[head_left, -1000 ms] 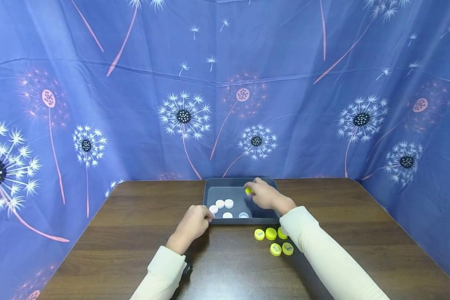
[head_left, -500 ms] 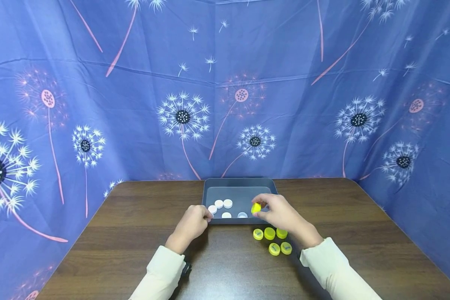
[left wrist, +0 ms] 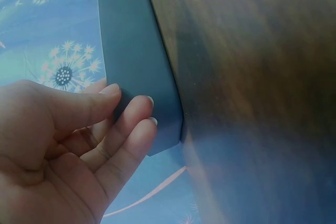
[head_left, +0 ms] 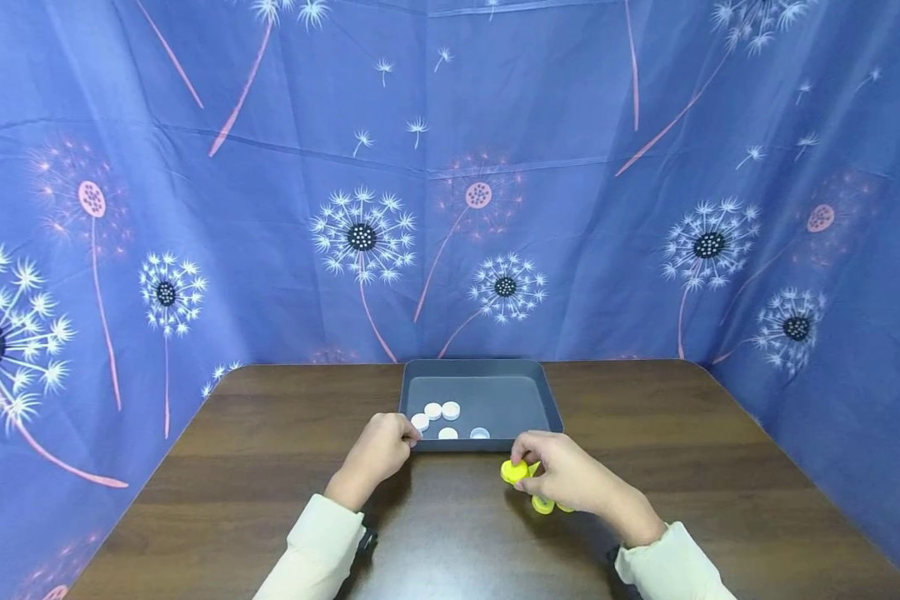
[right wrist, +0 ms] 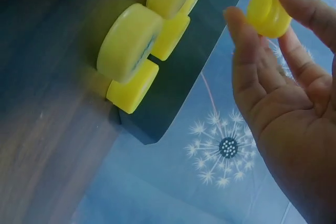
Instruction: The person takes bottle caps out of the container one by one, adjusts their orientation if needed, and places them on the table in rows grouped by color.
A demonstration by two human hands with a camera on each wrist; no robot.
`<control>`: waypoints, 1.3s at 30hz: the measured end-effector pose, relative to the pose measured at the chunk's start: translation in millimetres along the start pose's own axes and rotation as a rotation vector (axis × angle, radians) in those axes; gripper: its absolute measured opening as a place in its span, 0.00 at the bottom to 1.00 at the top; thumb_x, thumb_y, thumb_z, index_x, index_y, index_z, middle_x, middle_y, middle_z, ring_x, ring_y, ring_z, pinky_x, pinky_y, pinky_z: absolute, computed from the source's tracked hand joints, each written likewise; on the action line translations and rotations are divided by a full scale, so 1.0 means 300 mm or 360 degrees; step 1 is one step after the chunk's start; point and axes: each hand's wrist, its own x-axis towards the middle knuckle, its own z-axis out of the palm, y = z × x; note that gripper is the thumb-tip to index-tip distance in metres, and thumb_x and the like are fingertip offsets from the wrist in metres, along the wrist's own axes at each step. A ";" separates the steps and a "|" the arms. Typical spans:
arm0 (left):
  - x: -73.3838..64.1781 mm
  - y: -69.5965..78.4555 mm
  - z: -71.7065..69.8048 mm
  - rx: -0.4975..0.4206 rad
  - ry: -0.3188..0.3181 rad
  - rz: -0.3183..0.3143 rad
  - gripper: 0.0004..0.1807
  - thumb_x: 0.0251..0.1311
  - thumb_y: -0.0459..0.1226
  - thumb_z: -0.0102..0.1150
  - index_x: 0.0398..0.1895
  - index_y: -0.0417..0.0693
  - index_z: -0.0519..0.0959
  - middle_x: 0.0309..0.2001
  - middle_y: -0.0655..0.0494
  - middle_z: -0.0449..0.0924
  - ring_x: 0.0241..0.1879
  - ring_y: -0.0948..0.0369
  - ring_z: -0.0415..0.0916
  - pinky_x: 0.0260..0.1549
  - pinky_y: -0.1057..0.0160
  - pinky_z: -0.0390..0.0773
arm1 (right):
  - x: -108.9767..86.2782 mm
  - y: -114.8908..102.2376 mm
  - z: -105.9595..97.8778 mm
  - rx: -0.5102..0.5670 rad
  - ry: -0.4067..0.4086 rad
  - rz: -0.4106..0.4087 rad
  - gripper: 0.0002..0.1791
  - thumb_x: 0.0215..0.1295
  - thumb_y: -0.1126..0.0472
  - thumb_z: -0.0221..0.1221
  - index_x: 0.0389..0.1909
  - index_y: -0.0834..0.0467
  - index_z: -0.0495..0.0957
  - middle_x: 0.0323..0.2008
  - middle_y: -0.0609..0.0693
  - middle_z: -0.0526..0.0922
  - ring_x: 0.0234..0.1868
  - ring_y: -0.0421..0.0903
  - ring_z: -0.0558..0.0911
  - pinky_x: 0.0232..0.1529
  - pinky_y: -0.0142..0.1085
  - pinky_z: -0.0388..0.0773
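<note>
My left hand (head_left: 378, 450) pinches the rim of the dark grey tray (head_left: 487, 445) at its near left corner, thumb at the edge and fingertips against the outer wall (left wrist: 136, 35). White bottle caps (head_left: 451, 410) lie inside the tray, mostly toward its left side. My right hand (head_left: 570, 472) holds a yellow bottle cap (right wrist: 266, 11) between thumb and fingers, in front of the tray's near wall. Several more yellow caps (right wrist: 131, 43) sit on the table just below that hand; in the head view the hand partly hides them.
The brown wooden table (head_left: 285, 433) carries the tray near its far edge. Behind it hangs a blue cloth (head_left: 607, 300) printed with dandelions, which also covers both sides.
My right hand has drawn back from inside the tray toward me with the yellow cap, and is now over the other yellow caps. The left hand keeps its grip on the tray.
</note>
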 end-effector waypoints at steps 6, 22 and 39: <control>-0.007 -0.002 0.003 -0.0009 -0.0014 -0.0004 0.10 0.52 0.20 0.60 0.27 0.40 0.88 0.30 0.55 0.86 0.35 0.57 0.84 0.37 0.58 0.84 | -0.018 -0.009 0.030 -0.0194 -0.0042 -0.0149 0.16 0.50 0.68 0.73 0.33 0.51 0.77 0.36 0.40 0.77 0.36 0.39 0.79 0.34 0.31 0.80; -0.005 0.000 0.000 0.0008 -0.0042 -0.0029 0.10 0.53 0.21 0.60 0.27 0.40 0.88 0.30 0.55 0.85 0.36 0.57 0.84 0.39 0.57 0.84 | -0.024 -0.025 0.066 -0.0605 -0.0197 -0.0120 0.17 0.43 0.65 0.76 0.26 0.44 0.79 0.32 0.32 0.75 0.38 0.33 0.71 0.36 0.31 0.75; 0.000 0.006 -0.005 0.0001 -0.0036 -0.0033 0.11 0.52 0.20 0.60 0.26 0.41 0.88 0.29 0.57 0.85 0.34 0.58 0.83 0.37 0.58 0.84 | -0.031 -0.031 0.042 -0.0586 -0.0155 -0.0056 0.13 0.46 0.67 0.74 0.29 0.46 0.84 0.34 0.34 0.76 0.40 0.35 0.76 0.39 0.33 0.78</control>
